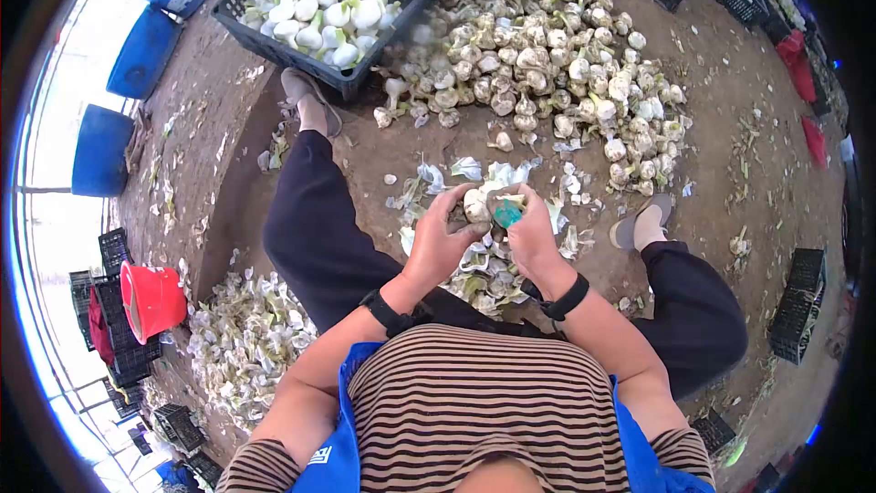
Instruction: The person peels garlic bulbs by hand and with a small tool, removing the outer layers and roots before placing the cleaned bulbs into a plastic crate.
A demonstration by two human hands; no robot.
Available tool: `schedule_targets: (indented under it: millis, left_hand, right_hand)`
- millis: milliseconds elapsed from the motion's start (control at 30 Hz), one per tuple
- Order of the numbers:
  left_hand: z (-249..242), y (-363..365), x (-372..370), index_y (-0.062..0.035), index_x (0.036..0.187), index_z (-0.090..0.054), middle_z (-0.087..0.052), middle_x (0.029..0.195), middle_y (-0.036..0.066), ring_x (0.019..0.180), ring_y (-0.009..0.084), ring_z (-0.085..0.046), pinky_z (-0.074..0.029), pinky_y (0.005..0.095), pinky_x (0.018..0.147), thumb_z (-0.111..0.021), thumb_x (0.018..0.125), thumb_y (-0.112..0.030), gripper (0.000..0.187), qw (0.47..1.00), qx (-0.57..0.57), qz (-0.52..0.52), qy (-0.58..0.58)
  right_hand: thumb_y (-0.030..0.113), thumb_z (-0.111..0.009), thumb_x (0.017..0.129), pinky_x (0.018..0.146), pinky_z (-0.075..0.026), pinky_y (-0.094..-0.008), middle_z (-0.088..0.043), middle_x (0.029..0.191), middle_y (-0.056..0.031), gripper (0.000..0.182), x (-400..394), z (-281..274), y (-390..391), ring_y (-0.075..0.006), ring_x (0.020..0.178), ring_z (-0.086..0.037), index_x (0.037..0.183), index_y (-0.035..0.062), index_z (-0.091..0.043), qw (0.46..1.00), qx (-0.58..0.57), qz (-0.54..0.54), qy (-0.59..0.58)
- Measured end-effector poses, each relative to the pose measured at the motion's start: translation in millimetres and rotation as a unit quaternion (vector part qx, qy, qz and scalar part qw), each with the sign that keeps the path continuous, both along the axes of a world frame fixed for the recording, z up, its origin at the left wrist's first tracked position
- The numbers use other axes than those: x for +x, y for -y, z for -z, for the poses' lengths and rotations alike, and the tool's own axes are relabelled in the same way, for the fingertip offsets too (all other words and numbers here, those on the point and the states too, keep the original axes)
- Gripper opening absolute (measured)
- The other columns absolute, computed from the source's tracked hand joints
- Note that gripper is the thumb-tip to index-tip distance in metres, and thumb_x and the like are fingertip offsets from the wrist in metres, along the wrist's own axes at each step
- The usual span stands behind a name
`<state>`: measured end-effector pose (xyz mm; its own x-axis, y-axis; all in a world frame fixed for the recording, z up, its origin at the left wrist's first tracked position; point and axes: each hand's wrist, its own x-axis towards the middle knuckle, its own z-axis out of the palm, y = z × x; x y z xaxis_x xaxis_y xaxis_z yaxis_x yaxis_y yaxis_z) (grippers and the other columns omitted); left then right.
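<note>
A whitish garlic bulb [475, 205] is held in my left hand [444, 236], whose fingers curve round its left side. My right hand [532, 230] is closed on a green-handled tool [506, 213] just right of the bulb; its working end is hard to make out. The two hands almost touch in front of my body. Peeled skins [484, 269] lie on the ground below and around them. Beyond the hands spreads a large heap of unpeeled garlic bulbs [534, 59]. Clean white bulbs [328, 9] fill a dark crate [342, 82] at the upper left.
My legs are spread on both sides of the hands. Blue barrels [100, 151] line the left, above a red bucket [153, 301] and black crates. More skins [246, 338] are piled at the lower left. A black crate [797, 306] stands at the right.
</note>
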<state>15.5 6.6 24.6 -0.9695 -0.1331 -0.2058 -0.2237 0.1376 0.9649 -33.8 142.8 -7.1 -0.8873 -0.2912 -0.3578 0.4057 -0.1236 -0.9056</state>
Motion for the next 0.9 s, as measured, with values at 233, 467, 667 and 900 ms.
schedule_targets:
  millis: [233,467,667,900]
  left_hand:
    - [3.1,4.6,2.9,0.0030,0.126,-0.046,-0.058,0.110,0.006,0.093,0.0096,-0.054,-0.045,0.0235,0.077,-0.066,0.081,-0.009,0.051,0.977,0.191,-0.028,0.087]
    - [15.9,13.9,-3.2,0.0035,0.128,-0.042,-0.056,0.112,0.008,0.100,0.0146,-0.056,-0.044,0.0298,0.089,-0.062,0.087,-0.014,0.049,0.875,0.453,-0.077,0.153]
    - [25.4,10.9,-6.6,0.0001,0.127,-0.041,-0.056,0.111,0.008,0.100,0.0142,-0.057,-0.048,0.0271,0.084,-0.062,0.084,-0.004,0.047,0.953,0.289,-0.067,0.054]
    - [12.8,2.9,-7.2,0.0000,0.122,-0.043,-0.056,0.109,0.007,0.101,0.0121,-0.055,-0.048,0.0259,0.083,-0.066,0.080,-0.003,0.048,0.998,0.050,-0.042,-0.002]
  right_hand:
    - [0.005,-0.057,0.086,0.049,-0.041,-0.0206,-0.055,0.079,-0.0001,0.016,2.0,-9.8,-3.5,-0.0052,0.060,-0.049,0.100,0.0047,-0.049,0.997,0.024,-0.020,-0.077]
    - [-0.002,-0.048,0.086,0.062,-0.042,-0.0195,-0.054,0.092,-0.0014,0.025,-8.3,-16.2,-1.1,-0.0046,0.074,-0.050,0.110,0.0033,-0.047,0.984,0.035,-0.077,-0.157]
    - [0.006,-0.059,0.084,0.069,-0.047,-0.0234,-0.058,0.100,-0.0051,0.032,-15.6,-12.5,3.6,-0.0094,0.086,-0.057,0.113,0.0014,-0.048,0.990,-0.110,-0.025,0.083]
    - [0.003,-0.061,0.083,0.074,-0.046,-0.0258,-0.058,0.099,-0.0075,0.027,-11.2,-5.9,10.5,-0.0116,0.088,-0.055,0.106,-0.0010,-0.048,0.999,0.027,0.018,-0.034]
